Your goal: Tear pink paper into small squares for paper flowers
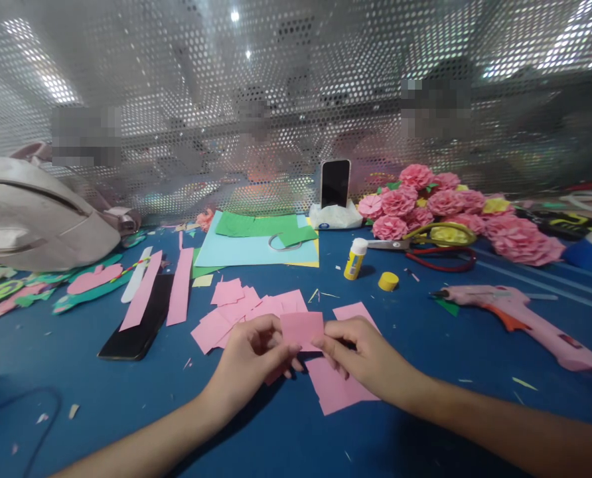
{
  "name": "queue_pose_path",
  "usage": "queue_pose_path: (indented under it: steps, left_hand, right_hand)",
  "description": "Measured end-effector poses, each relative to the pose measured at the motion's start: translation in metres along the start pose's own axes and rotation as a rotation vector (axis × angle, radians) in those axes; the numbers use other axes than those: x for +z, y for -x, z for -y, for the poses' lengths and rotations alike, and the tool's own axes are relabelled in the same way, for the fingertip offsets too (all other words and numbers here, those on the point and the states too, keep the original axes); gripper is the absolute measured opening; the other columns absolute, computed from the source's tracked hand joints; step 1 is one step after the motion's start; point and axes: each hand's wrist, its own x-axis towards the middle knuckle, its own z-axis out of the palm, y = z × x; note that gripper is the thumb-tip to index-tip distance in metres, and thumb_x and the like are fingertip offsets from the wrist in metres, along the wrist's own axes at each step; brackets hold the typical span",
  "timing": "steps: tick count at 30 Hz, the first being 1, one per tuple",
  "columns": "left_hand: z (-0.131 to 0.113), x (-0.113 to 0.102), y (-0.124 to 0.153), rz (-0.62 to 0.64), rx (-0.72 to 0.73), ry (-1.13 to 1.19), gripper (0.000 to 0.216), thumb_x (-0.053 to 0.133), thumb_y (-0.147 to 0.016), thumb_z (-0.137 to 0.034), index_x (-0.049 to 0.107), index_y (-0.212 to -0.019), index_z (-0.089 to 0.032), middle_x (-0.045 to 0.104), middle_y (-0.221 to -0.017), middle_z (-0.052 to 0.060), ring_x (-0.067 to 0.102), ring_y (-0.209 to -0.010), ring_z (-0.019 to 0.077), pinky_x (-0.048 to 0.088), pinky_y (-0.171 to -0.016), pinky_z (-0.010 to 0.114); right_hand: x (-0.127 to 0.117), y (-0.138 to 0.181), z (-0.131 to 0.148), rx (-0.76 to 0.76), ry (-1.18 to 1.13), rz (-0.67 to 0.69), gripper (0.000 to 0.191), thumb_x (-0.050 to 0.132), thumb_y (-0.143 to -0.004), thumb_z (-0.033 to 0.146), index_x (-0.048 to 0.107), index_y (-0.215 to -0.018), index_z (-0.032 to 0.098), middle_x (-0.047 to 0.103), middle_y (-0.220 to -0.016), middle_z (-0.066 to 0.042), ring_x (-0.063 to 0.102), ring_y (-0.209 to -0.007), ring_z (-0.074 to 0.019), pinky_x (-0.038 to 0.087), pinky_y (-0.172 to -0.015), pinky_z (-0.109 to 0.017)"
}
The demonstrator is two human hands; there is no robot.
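Note:
Both my hands hold one small pink paper square [302,328] just above the blue table [425,411]. My left hand [250,362] pinches its left edge with the fingers curled. My right hand [360,355] pinches the right edge. Under and behind them lie several cut pink paper pieces [236,309], and a larger pink sheet [336,388] lies below my right hand.
A glue stick [354,259] and its yellow cap [388,281] stand behind the papers. A pink glue gun [518,315] lies right, scissors [428,240] and pink paper flowers [425,202] behind. A phone [334,183] stands propped; another dark phone [139,325] lies left. Green and blue sheets [256,242], a bag [32,216] far left.

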Motion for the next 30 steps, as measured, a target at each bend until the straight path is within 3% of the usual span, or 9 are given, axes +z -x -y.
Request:
queue_pose_path:
  steps: [8, 14, 17, 20, 23, 26, 30]
  left_hand:
    - [-0.0044, 0.0022, 0.0012, 0.018, 0.014, -0.03, 0.009, 0.067, -0.078, -0.02, 0.068, -0.074, -0.013, 0.067, -0.06, 0.001, 0.057, -0.046, 0.0045, 0.043, -0.041, 0.011]
    - [-0.0002, 0.0007, 0.003, -0.032, -0.037, 0.054, 0.016, 0.066, -0.08, -0.026, 0.068, -0.074, -0.012, 0.072, -0.066, 0.007, 0.068, -0.051, 0.013, 0.048, -0.041, 0.015]
    - [0.0001, -0.0013, 0.0062, -0.102, 0.011, 0.072, 0.014, 0.062, -0.083, -0.024, 0.072, -0.083, -0.014, 0.075, -0.073, 0.007, 0.069, -0.05, 0.0127, 0.048, -0.04, 0.014]
    - [-0.0015, -0.0027, 0.009, -0.137, 0.083, 0.026, 0.019, 0.057, -0.082, -0.016, 0.075, -0.088, -0.018, 0.072, -0.062, 0.003, 0.067, -0.047, 0.011, 0.048, -0.041, 0.014]
    - [-0.003, -0.0033, 0.0092, -0.164, 0.142, -0.049, 0.021, 0.057, -0.08, -0.013, 0.077, -0.085, -0.02, 0.069, -0.054, 0.001, 0.062, -0.043, 0.0098, 0.047, -0.04, 0.015]
    - [-0.0036, -0.0038, 0.0074, -0.185, 0.189, -0.094, 0.018, 0.059, -0.081, -0.017, 0.077, -0.082, -0.02, 0.071, -0.059, 0.002, 0.061, -0.043, 0.0107, 0.048, -0.04, 0.018]
    - [-0.0033, -0.0046, 0.0056, -0.184, 0.227, -0.168, 0.019, 0.058, -0.08, -0.016, 0.076, -0.083, -0.02, 0.075, -0.079, 0.004, 0.064, -0.055, 0.0121, 0.051, -0.048, 0.02]
  right_hand:
    - [-0.0003, 0.0007, 0.0026, -0.042, -0.061, -0.02, 0.044, 0.053, -0.091, 0.041, 0.052, -0.055, 0.016, 0.05, -0.047, 0.002, 0.047, -0.04, -0.0074, 0.034, -0.042, -0.019]
    - [-0.0013, -0.0002, 0.0055, -0.055, -0.19, -0.054, 0.044, 0.055, -0.09, 0.04, 0.053, -0.052, 0.016, 0.052, -0.046, 0.002, 0.049, -0.042, -0.0079, 0.041, -0.046, -0.02]
    - [-0.0023, -0.0011, 0.0049, -0.041, -0.282, -0.021, 0.032, 0.052, -0.091, 0.037, 0.067, -0.072, 0.016, 0.059, -0.055, 0.0, 0.053, -0.045, -0.0093, 0.043, -0.044, -0.02]
    - [-0.0043, -0.0014, 0.0047, -0.062, -0.271, -0.027, 0.024, 0.053, -0.09, 0.033, 0.071, -0.097, 0.018, 0.066, -0.07, -0.003, 0.058, -0.057, -0.0117, 0.046, -0.051, -0.022]
    - [-0.0066, -0.0005, 0.0064, -0.091, -0.217, -0.087, 0.024, 0.05, -0.093, 0.032, 0.069, -0.102, 0.02, 0.066, -0.08, -0.003, 0.057, -0.066, -0.012, 0.044, -0.058, -0.022]
    - [-0.0075, 0.0007, 0.0075, -0.101, -0.264, -0.065, 0.025, 0.043, -0.097, 0.034, 0.064, -0.105, 0.022, 0.059, -0.074, 0.0, 0.051, -0.062, -0.01, 0.04, -0.056, -0.021]
    - [-0.0057, 0.0005, 0.0065, -0.101, -0.266, -0.008, 0.018, 0.059, -0.088, 0.027, 0.056, -0.106, 0.022, 0.053, -0.076, 0.003, 0.052, -0.064, -0.0091, 0.04, -0.059, -0.022]
